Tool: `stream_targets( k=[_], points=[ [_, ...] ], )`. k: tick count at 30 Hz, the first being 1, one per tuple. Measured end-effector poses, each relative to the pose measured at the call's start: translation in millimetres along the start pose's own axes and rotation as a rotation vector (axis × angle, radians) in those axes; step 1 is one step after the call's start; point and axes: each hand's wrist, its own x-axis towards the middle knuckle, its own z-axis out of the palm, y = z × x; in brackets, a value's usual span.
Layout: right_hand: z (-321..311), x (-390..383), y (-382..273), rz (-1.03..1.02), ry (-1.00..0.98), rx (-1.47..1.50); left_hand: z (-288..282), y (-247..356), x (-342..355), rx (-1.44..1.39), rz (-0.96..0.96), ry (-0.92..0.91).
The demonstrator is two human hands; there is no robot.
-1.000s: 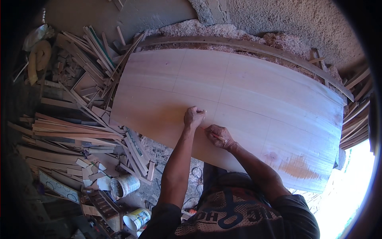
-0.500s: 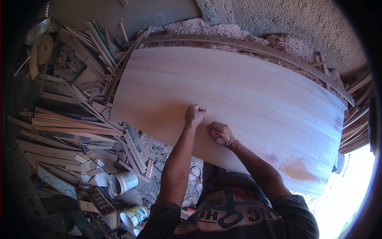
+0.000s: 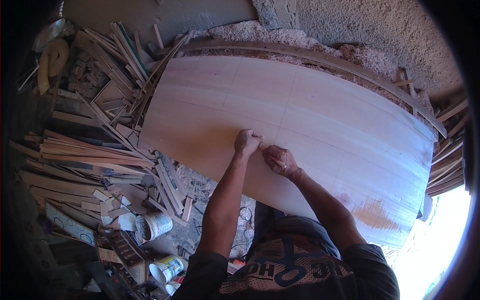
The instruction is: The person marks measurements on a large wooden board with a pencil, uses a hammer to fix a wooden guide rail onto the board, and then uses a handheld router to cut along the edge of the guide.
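A large pale wooden board (image 3: 200, 112) lies flat in front of me, with thin straight lines drawn across it. My left hand (image 3: 247, 143) is closed in a fist over the board's near part. A small pale bit shows by its thumb, too small to name. Just to its right, my right hand (image 3: 280, 161) is closed around a slim pencil (image 3: 279, 162), whose end sticks out by the wrist. The pencil's tip is hidden. Both hands are nearly touching, close to where two of the drawn lines cross.
Wood strips (image 3: 95, 152) and offcuts are heaped at the left. Two buckets, a grey-white bucket (image 3: 159, 225) and a yellow-white bucket (image 3: 172, 266), stand at the lower left. A long wooden batten (image 3: 280, 48) and shavings (image 3: 367, 60) run along the far edge. More boards (image 3: 447, 160) stack up at the right.
My right hand has shifted a little away from me, and the pencil in it has turned slightly. My left hand has barely moved. The whole view has shifted slightly.
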Motion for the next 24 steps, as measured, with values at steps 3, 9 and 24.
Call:
stream_targets(
  k=[3, 9, 24],
  points=[
    [3.0, 1.1, 3.1, 0.000, -0.004, -0.028, 0.4, 0.4, 0.5, 0.022, 0.007, 0.003],
    [5.0, 3.0, 0.0, -0.008, 0.021, -0.060, 0.1, 0.2, -0.4, 0.003, -0.004, 0.013],
    [-7.1, -0.8, 1.9, 0.044, 0.041, 0.064, 4.4, -0.5, -1.3, 0.033, 0.038, 0.053]
  ],
)
